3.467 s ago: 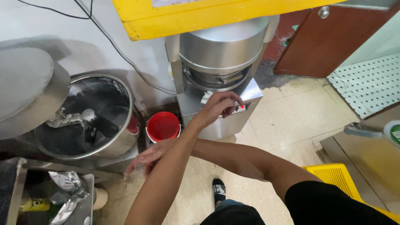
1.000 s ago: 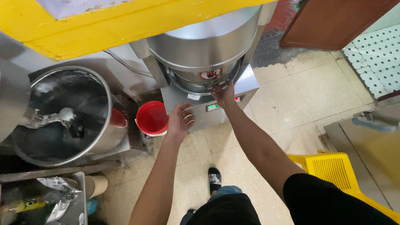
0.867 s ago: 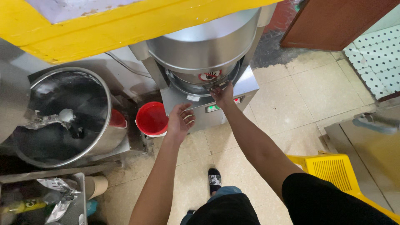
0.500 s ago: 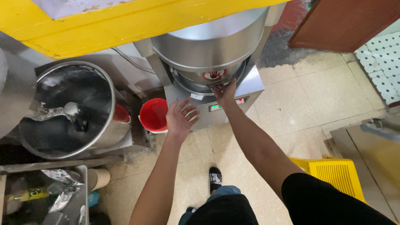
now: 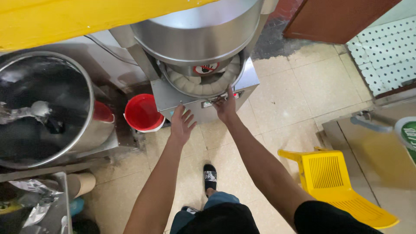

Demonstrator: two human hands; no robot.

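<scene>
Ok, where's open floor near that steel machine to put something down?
Bare tiles lie right of the steel machine, between it and the yellow stool. A smaller patch sits between the person's forearms, ahead of the shoe. Left is crowded: red bucket, mixer bowl.

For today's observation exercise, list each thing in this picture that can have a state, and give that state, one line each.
Left hand: open, fingers spread, at the steel machine's front edge.
Right hand: fingers on the machine's control panel.
Steel machine: ring of pale dough showing under its drum.
Red bucket: upright, looks empty.
Mixer bowl: uncovered, hook inside.
Yellow stool: tipped over.
</scene>
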